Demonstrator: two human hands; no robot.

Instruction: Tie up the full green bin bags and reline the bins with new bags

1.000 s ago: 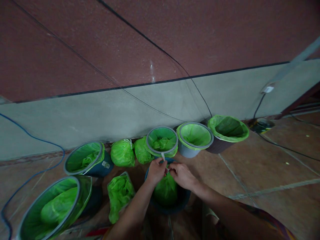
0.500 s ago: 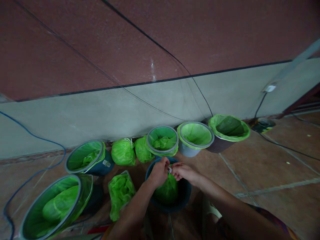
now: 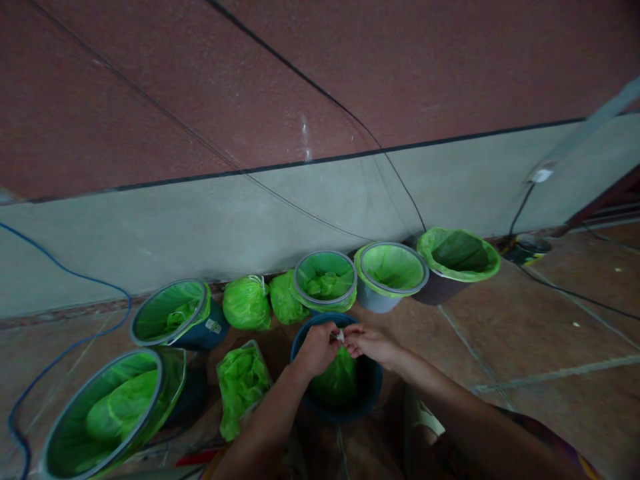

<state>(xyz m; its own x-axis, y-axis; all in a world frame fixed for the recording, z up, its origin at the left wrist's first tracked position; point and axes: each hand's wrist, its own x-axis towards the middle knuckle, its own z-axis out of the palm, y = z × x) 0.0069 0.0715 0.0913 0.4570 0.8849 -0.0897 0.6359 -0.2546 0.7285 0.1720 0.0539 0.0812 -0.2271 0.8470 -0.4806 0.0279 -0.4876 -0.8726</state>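
My left hand [image 3: 316,347] and my right hand [image 3: 369,345] meet above a dark blue bin [image 3: 371,393] that holds a green plastic bag [image 3: 336,381]. Both hands pinch a small white tie [image 3: 341,335] at the gathered top of the bag, fingers closed on it. The bag sits inside the bin, its neck drawn up between my fingertips.
Several bins lined with green bags stand along the wall: grey-rimmed ones [image 3: 325,281] [image 3: 391,275], a dark one [image 3: 457,263], a tipped blue one [image 3: 176,321] and a big one [image 3: 107,413]. Tied green bags [image 3: 246,303] [image 3: 241,385] lie on the tiled floor. Cables run along wall and floor.
Both hands drew closer together over the bag's neck and dropped slightly; the white tie, which stuck up a second ago, is now tucked short between the fingertips.
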